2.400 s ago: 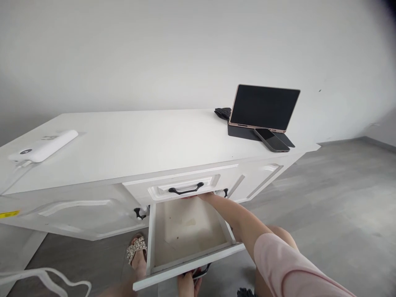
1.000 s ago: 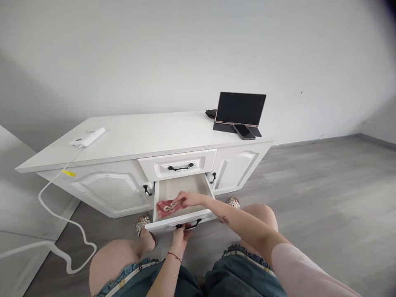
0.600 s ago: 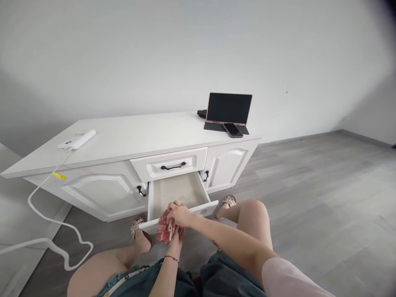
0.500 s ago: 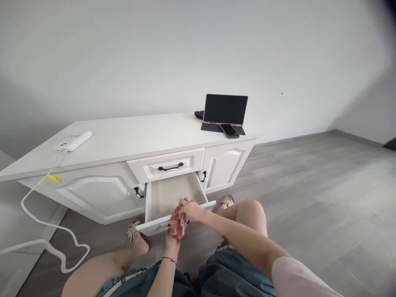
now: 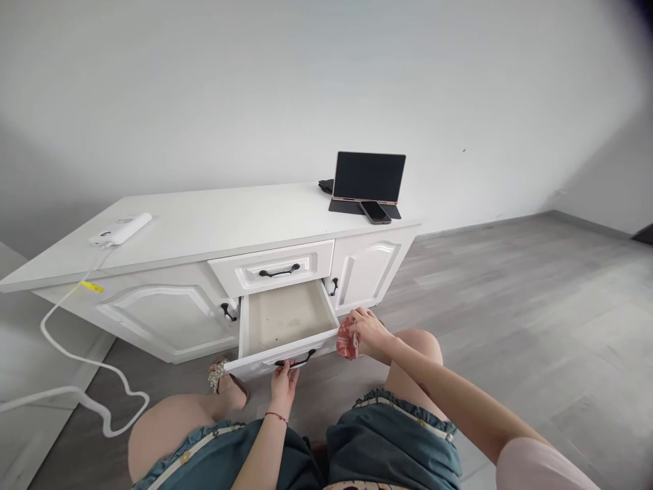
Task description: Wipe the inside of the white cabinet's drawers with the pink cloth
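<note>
The lower drawer [image 5: 286, 323] of a white cabinet is pulled out, with a few small dark specks on its pale bottom. At its front, my left hand [image 5: 284, 386] has its fingers closed on the black drawer handle [image 5: 306, 358]. A red patterned cloth [image 5: 347, 339] is bunched in my right hand [image 5: 371, 332], just off the drawer's right front corner. My right fingers are wrapped over the cloth and hide part of it.
On the cabinet top [image 5: 229, 214] stand a tablet [image 5: 370, 177], a phone [image 5: 376, 212], a black item [image 5: 326, 186] behind them, and a white device [image 5: 122, 230] with a cable [image 5: 56, 347]. Above the open drawer is a closed upper drawer [image 5: 275, 265]. My legs flank the lower drawer.
My right hand has carried the cloth rightward from above the drawer front to beside its corner. My left hand has come away from the cloth and taken hold of the drawer handle.
</note>
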`<state>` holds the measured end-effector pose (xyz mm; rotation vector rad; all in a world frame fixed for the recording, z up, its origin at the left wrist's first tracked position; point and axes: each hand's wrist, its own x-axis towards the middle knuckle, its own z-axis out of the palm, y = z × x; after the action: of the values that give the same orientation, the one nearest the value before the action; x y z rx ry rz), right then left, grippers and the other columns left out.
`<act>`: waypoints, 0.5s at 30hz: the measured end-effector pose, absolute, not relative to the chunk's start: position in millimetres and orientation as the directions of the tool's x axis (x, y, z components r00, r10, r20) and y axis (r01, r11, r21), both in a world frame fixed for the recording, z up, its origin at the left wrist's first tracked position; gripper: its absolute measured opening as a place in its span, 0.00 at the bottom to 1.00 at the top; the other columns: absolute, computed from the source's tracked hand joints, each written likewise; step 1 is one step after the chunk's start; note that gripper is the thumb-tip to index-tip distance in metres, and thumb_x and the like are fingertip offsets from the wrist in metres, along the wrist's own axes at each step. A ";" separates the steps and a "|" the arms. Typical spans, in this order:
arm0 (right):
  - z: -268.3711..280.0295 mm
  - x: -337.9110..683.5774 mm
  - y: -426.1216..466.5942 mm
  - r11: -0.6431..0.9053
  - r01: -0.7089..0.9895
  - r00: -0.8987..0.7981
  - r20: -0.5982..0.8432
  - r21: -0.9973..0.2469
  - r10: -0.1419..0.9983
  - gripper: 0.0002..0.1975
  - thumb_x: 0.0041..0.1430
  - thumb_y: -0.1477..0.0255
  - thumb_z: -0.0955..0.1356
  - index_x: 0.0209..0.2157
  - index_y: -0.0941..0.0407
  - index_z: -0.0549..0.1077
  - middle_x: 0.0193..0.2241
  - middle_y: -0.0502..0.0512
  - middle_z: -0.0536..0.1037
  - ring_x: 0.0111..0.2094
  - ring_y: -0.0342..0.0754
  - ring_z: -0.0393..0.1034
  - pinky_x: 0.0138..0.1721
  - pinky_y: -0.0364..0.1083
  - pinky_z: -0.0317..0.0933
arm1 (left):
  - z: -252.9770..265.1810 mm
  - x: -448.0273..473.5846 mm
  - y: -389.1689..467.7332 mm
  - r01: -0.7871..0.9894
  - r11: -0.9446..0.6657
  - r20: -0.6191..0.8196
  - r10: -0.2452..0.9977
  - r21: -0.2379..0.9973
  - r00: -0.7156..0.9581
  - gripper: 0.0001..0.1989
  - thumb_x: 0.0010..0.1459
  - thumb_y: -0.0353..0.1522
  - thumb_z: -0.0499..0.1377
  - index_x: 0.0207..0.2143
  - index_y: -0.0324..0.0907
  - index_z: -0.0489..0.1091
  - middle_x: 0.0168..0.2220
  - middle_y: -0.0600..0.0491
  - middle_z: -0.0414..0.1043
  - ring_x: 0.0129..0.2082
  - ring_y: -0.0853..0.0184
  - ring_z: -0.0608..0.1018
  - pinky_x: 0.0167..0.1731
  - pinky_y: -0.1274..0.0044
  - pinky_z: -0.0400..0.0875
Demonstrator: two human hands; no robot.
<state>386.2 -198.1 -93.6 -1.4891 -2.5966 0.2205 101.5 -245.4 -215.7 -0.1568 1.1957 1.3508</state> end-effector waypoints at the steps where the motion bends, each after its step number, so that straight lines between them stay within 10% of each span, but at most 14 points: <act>1: -100.0 387.5 -206.7 0.466 0.862 -0.454 0.105 -0.201 0.885 0.06 0.49 0.75 0.72 0.28 0.50 0.80 0.38 0.58 0.70 0.44 0.55 0.59 0.47 0.53 0.54 | -215.6 101.7 -245.6 -0.795 0.301 -0.721 0.654 0.526 -0.230 0.16 0.56 0.19 0.58 0.21 0.42 0.57 0.24 0.55 0.73 0.26 0.71 0.80 0.36 0.75 0.78; 8: -156.7 344.9 -271.6 0.417 0.771 -0.063 0.594 -0.481 0.802 0.22 0.56 0.84 0.61 0.43 0.48 0.79 0.40 0.57 0.65 0.44 0.51 0.59 0.45 0.51 0.60 | -210.8 104.4 -245.4 -0.789 0.303 -0.727 0.641 0.535 -0.246 0.16 0.58 0.21 0.55 0.21 0.43 0.58 0.24 0.55 0.73 0.26 0.72 0.79 0.39 0.73 0.76; 15: -211.2 292.1 -256.8 0.243 0.809 0.067 0.495 -0.536 0.867 0.19 0.52 0.83 0.63 0.35 0.49 0.80 0.34 0.55 0.66 0.41 0.52 0.58 0.45 0.50 0.58 | -206.7 105.2 -243.4 -0.756 0.337 -0.731 0.629 0.562 -0.263 0.14 0.55 0.21 0.58 0.23 0.43 0.61 0.23 0.55 0.72 0.25 0.70 0.78 0.38 0.74 0.75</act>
<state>292.1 -256.8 -211.2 -1.5565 -1.7290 0.0929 105.2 -243.4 -206.7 -0.1326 1.2746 1.3258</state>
